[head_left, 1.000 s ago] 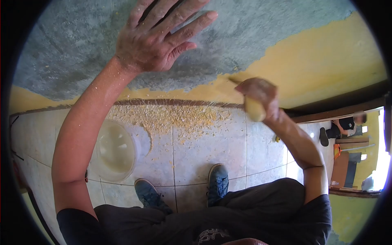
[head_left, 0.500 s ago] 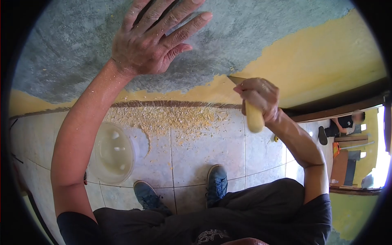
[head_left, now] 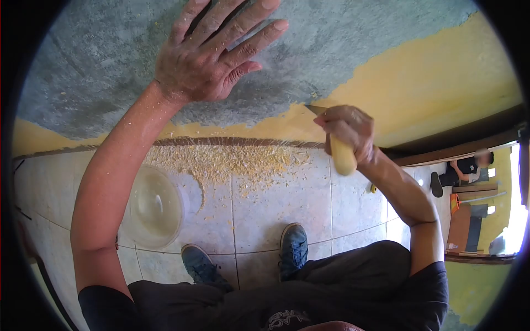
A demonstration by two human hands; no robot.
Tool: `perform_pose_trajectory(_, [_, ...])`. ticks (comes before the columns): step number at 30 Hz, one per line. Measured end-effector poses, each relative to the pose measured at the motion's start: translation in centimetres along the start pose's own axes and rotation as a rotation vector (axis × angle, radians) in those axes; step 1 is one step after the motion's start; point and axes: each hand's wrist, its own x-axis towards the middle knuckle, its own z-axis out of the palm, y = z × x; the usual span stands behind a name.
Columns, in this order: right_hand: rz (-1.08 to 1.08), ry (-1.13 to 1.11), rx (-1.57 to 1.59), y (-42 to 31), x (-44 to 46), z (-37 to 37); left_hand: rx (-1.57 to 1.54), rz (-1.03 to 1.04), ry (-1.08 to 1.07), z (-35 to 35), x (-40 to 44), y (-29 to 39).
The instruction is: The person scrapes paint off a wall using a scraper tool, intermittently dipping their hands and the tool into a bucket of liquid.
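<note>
My left hand (head_left: 207, 58) lies flat against the bare grey part of the wall (head_left: 105, 71), fingers spread, holding nothing. In my right hand (head_left: 350, 129) is a scraper (head_left: 344, 157) with a pale, rounded handle pointing down toward me. Its dark blade tip meets the wall at the ragged edge where yellow paint (head_left: 419, 83) borders the grey. My fingers cover most of the blade. Below, flakes of scraped paint (head_left: 243, 163) lie heaped along the foot of the wall.
A round translucent tub (head_left: 154, 207) stands on the tiled floor (head_left: 259, 207), left of my shoes (head_left: 293, 248). A small yellow object (head_left: 374, 188) lies by my right forearm. Through a doorway at right, another person (head_left: 466, 168) sits.
The blade tip in my right hand has shifted slightly left along the paint edge. My left hand stays on the wall, moved a touch to the right.
</note>
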Motion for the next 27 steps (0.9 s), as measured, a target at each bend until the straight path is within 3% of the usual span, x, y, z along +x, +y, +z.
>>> perform_pose_trajectory(5, [0.04, -0.036, -0.028, -0.6, 0.7, 0.2, -0.008, -0.005, 0.008, -0.3, 0.2, -0.2])
perform_pose_trajectory(7, [0.038, -0.027, 0.007, -0.5, 1.0, -0.1, 0.052, 0.006, -0.106, -1.2, 0.6, -0.2])
perform_pose_trajectory(10, [0.007, 0.001, -0.083, -1.3, 1.0, 0.1, -0.018, -0.012, 0.008, -0.1, 0.4, -0.3])
perform_pose_trajectory(20, [0.055, -0.007, -0.033, -0.6, 0.8, -0.3, 0.057, 0.007, -0.098, -0.8, 0.3, -0.2])
perform_pose_trajectory(23, [0.034, -0.036, -0.031, -0.8, 0.1, 0.4, 0.002, -0.014, -0.008, -0.5, 0.6, -0.5])
perform_pose_trajectory(27, [0.041, 0.015, -0.038, -1.1, 1.5, -1.0, 0.01, 0.001, -0.054, -0.2, 0.2, -0.5])
